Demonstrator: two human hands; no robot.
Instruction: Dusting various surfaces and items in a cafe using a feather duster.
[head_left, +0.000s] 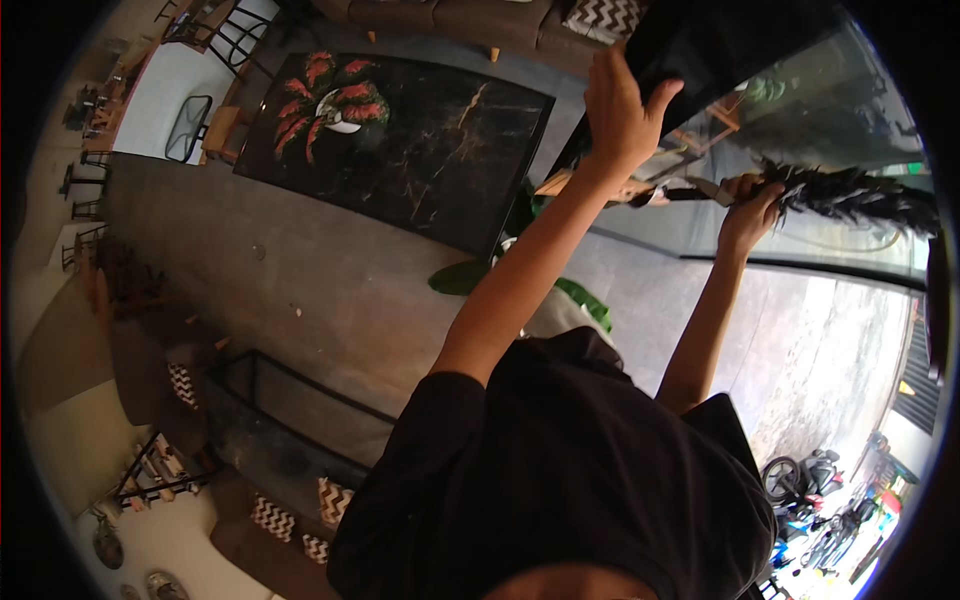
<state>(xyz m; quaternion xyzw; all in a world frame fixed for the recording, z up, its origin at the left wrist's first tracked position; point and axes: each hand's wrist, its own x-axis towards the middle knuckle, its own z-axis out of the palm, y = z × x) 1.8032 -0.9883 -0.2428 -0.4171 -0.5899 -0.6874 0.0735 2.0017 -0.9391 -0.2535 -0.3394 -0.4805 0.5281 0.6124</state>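
My right hand is closed around the handle end of a dark feather duster. Its feathers stretch to the right across a glass pane. My left hand is raised at the edge of a wide black frame beside the glass, thumb spread from the fingers. The thumb overlaps the black surface; whether the fingers grip the edge cannot be told.
A black marble-patterned table bears a potted red-leaved plant. Green leaves spread near my left forearm. A brown sofa stands beyond the table, a black-framed glass table at lower left. Motorcycles are parked outside, lower right.
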